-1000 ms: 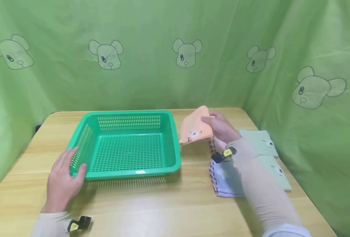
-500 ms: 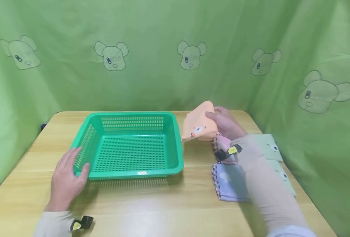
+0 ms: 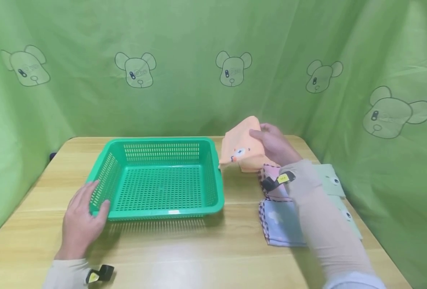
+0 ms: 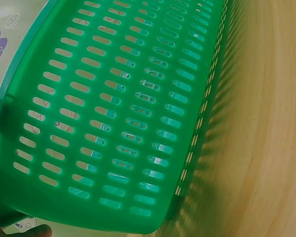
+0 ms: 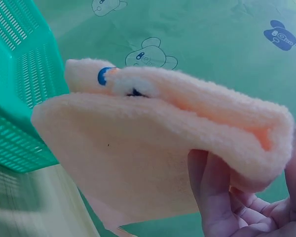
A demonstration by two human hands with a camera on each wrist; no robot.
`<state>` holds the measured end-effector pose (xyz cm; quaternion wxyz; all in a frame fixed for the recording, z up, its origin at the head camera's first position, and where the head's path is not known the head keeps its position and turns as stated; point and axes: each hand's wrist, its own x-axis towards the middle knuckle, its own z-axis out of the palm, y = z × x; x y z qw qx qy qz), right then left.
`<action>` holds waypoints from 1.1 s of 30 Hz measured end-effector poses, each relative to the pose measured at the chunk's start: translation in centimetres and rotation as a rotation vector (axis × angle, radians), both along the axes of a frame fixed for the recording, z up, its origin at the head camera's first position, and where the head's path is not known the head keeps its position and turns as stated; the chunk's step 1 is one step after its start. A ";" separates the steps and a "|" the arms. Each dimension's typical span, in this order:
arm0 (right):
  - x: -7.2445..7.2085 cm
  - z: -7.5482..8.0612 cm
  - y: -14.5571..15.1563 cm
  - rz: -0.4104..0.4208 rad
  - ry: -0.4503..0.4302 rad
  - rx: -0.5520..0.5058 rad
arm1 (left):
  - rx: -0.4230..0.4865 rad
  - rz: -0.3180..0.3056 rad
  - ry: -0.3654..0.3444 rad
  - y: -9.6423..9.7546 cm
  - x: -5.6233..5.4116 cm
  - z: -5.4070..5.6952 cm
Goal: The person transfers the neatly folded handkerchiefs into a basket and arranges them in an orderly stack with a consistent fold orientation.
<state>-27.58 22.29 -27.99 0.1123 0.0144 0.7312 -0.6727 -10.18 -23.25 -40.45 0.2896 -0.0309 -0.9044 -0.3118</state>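
My left hand [image 3: 83, 222] holds the near left corner of a green plastic basket [image 3: 218, 188], fingers over its left rim and thumb at the front edge. In the left wrist view, the slotted basket wall [image 4: 138, 128] fills most of the frame. To the right of the basket, my right hand [image 3: 276, 142] pinches a folded orange towel [image 3: 243, 138] with an animal face on it, raised and tilted. The right wrist view shows the thick fold of this towel [image 5: 123, 153] between thumb and fingers. Beneath it lies another folded orange towel [image 3: 251, 164].
A pink towel [image 3: 271, 172] with a checked edge and a blue towel [image 3: 282, 224] lie on the wooden table [image 3: 177, 257]. Light green towels [image 3: 329, 180] lie farther right, partly covered by my right forearm. Green curtains [image 3: 184, 96] stand behind and beside the table.
My right hand has risen slightly with the orange towel, showing more of the orange towel below. My left hand stays at the basket corner. The view has shifted a little.
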 end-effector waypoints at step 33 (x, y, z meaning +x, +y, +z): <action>0.3 0.4 -4.3 0.028 0.002 -0.189 | 0.022 -0.008 0.048 -0.1 -0.1 -0.3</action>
